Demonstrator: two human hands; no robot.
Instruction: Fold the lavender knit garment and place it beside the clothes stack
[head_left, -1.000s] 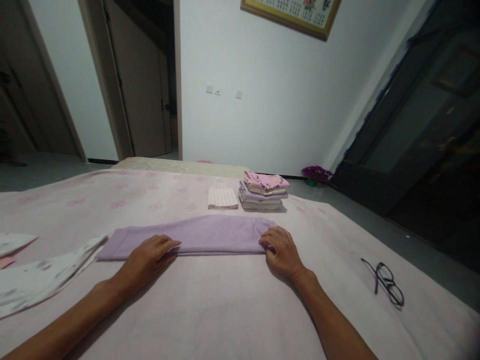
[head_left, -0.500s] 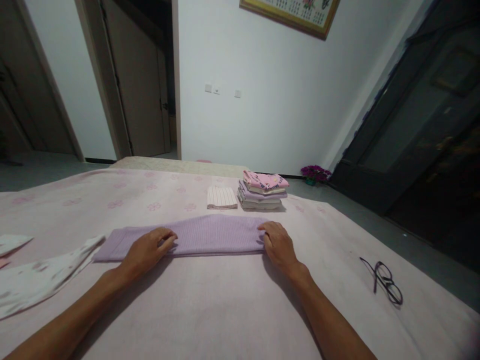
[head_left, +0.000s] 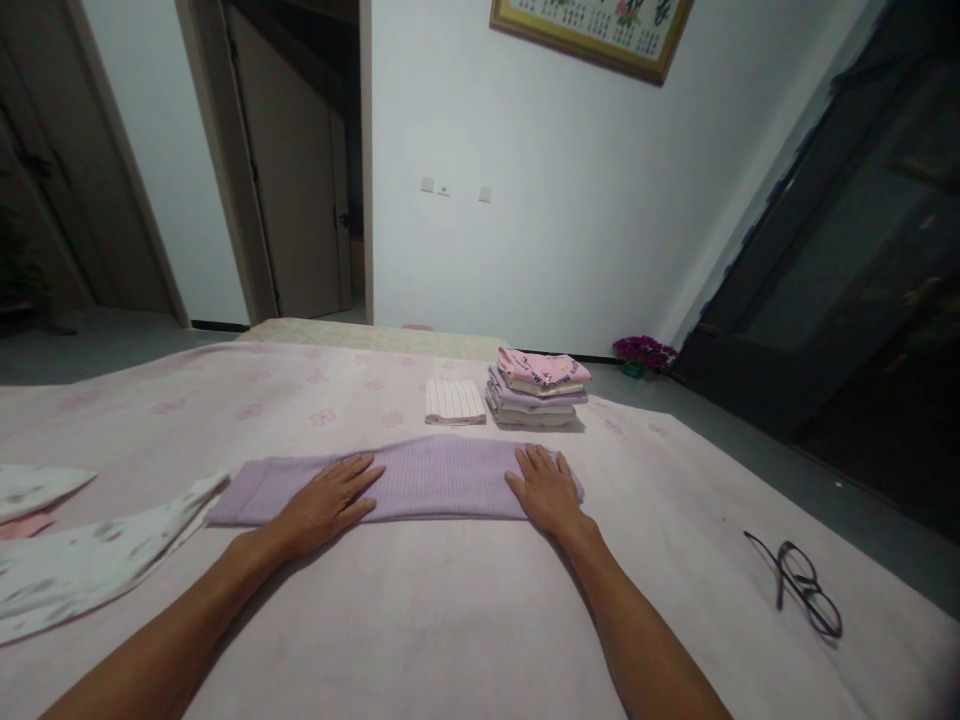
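Note:
A lilac ribbed garment (head_left: 442, 480), folded into a long strip, lies crosswise on the pink-covered table (head_left: 450, 620). On its left part my left hand (head_left: 326, 505) rests flat with the fingers spread. Near its right end my right hand (head_left: 547, 490) lies palm down, fingers also spread. Both hands touch the fabric and grip nothing. Beyond the strip is a small folded striped cloth (head_left: 454, 401). Just right of that cloth stands a stack of folded clothes (head_left: 536, 388), with a pink printed piece on top.
White patterned garments (head_left: 90, 565) lie at the left, one touching or very near the strip's left end. A pair of glasses (head_left: 806, 585) sits at the right with its arms unfolded. Purple flowers (head_left: 643, 352) stand past the far edge.
Both hands have gone from curled fingers to flat, spread palms on the lilac garment. Its right end, earlier at my right hand's fingers, now shows beyond that hand. The view has shifted slightly.

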